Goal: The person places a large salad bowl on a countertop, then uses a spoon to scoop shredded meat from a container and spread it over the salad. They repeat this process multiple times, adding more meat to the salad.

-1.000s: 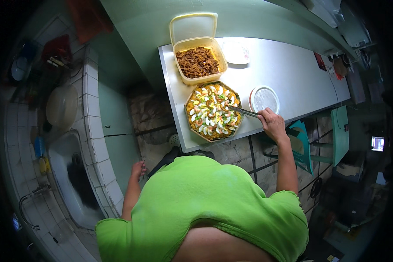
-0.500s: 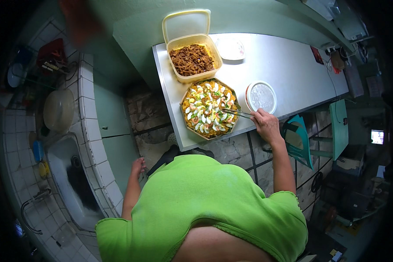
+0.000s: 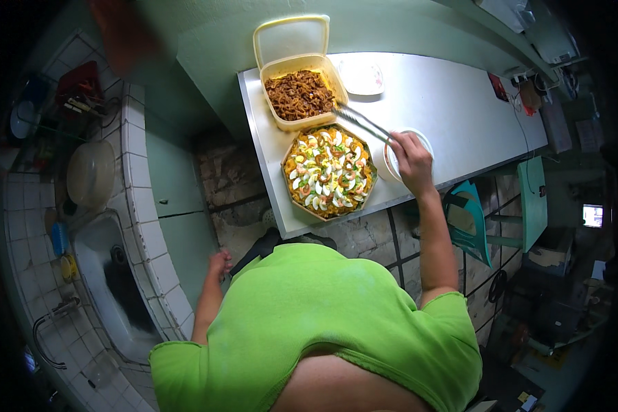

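Observation:
My right hand (image 3: pixel 413 163) is closed round the end of a pair of slim metal tongs (image 3: pixel 367 123), above the table. Their tips are at the near right rim of a yellowish plastic tub (image 3: pixel 295 125) of dark brown, saucy strips (image 3: pixel 300 95); whether they grip a piece is too blurred to tell. Right in front of the tub sits an octagonal tray (image 3: pixel 290 200) of yellow-orange noodles topped with sliced boiled egg (image 3: pixel 321 187), shrimp and green bits. My left hand (image 3: pixel 220 263) hangs low by my side with curled fingers, and no object shows in it.
Partly behind my right hand stands a round white-lidded tub (image 3: pixel 389 165). A white dish (image 3: pixel 361 77) lies behind on the white table (image 3: pixel 453 103). A teal chair (image 3: pixel 468 223) is at the table's right front; a tiled sink (image 3: pixel 113 275) is on the left.
My right hand has lifted the tongs off the noodle tray and swung them up and away, to the rim of the tub of brown strips. My left hand has hardly moved.

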`<state>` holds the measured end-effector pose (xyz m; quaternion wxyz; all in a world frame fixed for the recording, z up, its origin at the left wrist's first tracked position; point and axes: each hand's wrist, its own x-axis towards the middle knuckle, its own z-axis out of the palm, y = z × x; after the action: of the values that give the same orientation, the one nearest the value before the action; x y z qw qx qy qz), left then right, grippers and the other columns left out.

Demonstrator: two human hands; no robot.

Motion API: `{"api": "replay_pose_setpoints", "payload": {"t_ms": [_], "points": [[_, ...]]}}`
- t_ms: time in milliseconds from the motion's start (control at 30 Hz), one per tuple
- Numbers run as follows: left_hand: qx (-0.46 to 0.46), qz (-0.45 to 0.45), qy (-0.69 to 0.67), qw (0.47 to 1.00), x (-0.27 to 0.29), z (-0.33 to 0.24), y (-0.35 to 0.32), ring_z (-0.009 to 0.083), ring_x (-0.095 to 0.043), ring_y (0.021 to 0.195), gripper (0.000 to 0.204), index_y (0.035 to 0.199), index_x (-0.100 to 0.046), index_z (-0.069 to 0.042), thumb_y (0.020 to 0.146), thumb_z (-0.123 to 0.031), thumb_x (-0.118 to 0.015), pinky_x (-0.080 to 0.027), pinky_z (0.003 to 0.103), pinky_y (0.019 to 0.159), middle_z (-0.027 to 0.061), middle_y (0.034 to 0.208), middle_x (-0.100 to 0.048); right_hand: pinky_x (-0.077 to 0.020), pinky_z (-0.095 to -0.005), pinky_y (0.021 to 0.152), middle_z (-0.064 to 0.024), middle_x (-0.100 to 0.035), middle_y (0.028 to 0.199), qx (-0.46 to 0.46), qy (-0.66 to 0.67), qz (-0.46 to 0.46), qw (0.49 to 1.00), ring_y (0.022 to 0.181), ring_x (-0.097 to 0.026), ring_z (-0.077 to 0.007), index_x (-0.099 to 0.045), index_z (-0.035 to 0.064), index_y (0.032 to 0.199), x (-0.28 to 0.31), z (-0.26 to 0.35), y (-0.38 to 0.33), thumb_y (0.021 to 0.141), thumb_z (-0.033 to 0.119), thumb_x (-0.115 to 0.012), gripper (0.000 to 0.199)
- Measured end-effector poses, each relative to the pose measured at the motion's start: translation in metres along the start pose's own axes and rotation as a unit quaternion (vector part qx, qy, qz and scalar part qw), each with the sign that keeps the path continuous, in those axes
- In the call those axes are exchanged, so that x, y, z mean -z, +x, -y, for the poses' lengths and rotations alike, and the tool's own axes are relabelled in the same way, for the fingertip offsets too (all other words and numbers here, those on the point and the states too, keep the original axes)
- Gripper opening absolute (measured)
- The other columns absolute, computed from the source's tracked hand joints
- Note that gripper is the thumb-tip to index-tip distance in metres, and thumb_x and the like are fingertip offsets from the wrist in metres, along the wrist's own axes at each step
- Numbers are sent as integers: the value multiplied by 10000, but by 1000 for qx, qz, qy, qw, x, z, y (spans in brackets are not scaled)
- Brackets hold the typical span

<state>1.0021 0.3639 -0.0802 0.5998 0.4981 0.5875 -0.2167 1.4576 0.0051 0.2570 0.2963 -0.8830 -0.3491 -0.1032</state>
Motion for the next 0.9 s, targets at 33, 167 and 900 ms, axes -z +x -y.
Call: {"api": "replay_pose_setpoints", "payload": {"t_ms": [33, 167, 900], "points": [[20, -3, 0, 1000, -1, 1, 2, 145, -592, 743, 290, 1185, -608, -165, 960, -296, -480, -459, 320, 649, -18, 1009, -634, -496, -390, 583, -104, -619, 861, 13, -19, -16, 1000, 672, -638, -305, -658, 97, 1035, -20, -3, 15, 937, 196, -562, 169], [-2, -4, -26, 1000, -2, 1, 1, 145, -583, 775, 309, 1203, -602, -165, 960, -311, -479, -458, 317, 660, -12, 1019, -628, -526, -443, 682, -71, -632, 885, -37, -114, 97, 988, 727, -659, -314, -664, 121, 909, -87, -13, 63, 953, 302, -534, 227], [5, -23, 10, 1000, 16, -14, -14, 146, -586, 795, 361, 1271, -579, -158, 974, -328, -464, -460, 311, 663, -6, 1024, -620, -520, -434, 705, -111, -663, 890, -99, -83, 57, 990, 777, -662, -319, -659, 69, 889, -85, -11, 69, 942, 299, -555, 258]]}}
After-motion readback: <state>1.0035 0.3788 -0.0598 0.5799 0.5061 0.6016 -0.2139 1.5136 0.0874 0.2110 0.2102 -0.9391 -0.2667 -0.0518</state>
